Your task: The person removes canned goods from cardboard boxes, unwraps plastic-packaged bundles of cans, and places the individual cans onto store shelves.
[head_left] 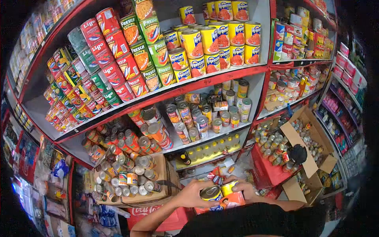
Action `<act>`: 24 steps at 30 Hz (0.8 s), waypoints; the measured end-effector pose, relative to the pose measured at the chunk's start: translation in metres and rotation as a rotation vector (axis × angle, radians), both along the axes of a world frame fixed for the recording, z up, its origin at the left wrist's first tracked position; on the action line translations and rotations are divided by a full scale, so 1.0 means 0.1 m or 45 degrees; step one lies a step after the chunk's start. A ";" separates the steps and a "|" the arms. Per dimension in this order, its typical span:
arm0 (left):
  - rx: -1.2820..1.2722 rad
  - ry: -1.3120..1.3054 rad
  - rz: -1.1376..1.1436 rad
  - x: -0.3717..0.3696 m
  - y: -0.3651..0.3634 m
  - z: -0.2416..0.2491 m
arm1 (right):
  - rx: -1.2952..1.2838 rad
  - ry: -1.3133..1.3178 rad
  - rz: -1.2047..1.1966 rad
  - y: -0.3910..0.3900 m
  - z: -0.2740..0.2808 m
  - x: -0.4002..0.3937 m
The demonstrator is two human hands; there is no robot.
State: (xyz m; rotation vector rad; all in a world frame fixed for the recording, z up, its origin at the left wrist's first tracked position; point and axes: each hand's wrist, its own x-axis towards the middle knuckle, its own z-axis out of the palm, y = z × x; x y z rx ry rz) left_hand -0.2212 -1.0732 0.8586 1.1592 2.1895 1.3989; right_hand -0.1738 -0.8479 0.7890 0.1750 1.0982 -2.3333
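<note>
My left hand [193, 193] is closed around a yellow Argentina can [212, 193], its metal lid facing up. My right hand [244, 190] grips a yellow-and-orange labelled item [232, 198] right beside that can; its exact kind I cannot tell. Both hands are close together, low in front of my black shirt [252, 219]. Left of them, a cardboard box [164, 173] carries many loose cans [132, 179] on top, some upright and some lying over. Just beyond my hands a red packet [215, 174] shows near the floor.
The upper shelf [173, 83] holds stacked yellow Argentina cans [213, 63], Fresca tuna and Ligo sardines. More cans [201, 122] and bottles [213, 150] stand on lower shelves. A red Coca-Cola crate [169, 219] sits below the box. On the right is an open carton [294, 136] of cans.
</note>
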 end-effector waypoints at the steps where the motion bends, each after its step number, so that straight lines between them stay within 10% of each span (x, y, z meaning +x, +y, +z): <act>1: -0.014 -0.057 -0.007 0.01 -0.02 -0.02 | 0.028 0.135 -0.020 -0.01 0.00 0.01; 9: -0.087 -0.373 -0.030 0.00 -0.01 -0.21 | 0.197 0.803 0.324 0.30 0.24 -0.22; 24: 0.058 -0.499 -0.124 -0.24 0.09 -0.37 | -0.156 0.381 0.094 0.21 0.34 -0.15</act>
